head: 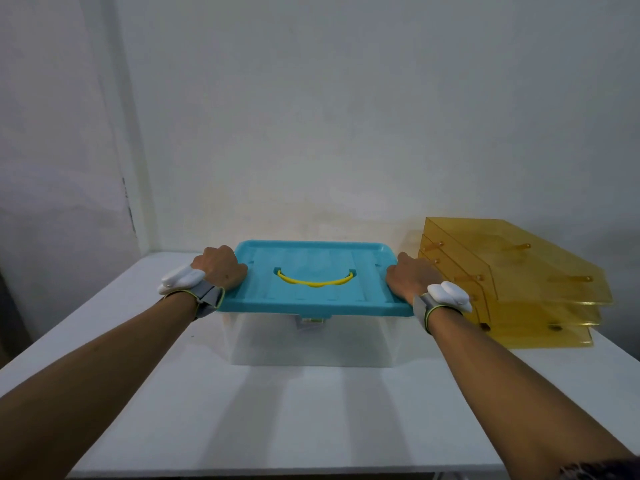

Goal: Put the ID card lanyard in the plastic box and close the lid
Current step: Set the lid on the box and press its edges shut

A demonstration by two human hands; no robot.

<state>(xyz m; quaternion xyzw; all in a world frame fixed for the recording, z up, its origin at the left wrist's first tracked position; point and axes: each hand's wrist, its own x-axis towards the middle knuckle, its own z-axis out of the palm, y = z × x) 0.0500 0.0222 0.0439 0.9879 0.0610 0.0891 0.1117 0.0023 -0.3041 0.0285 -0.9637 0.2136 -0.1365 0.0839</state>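
A clear plastic box point(311, 341) stands in the middle of the white table. Its turquoise lid point(311, 271) with a yellow handle point(316, 281) lies flat on top of it. My left hand point(220, 270) grips the lid's left edge, fingers curled under it. My right hand point(410, 277) grips the lid's right edge the same way. Through the box's front wall, just under the lid's front latch, a faint shape with a small label point(311, 322) shows; I cannot tell whether it is the lanyard.
A stack of amber see-through paper trays point(540, 289) stands right of the box, close to my right wrist. The white table point(294, 410) ends at a grey wall behind the box. Both wrists carry white devices on grey straps.
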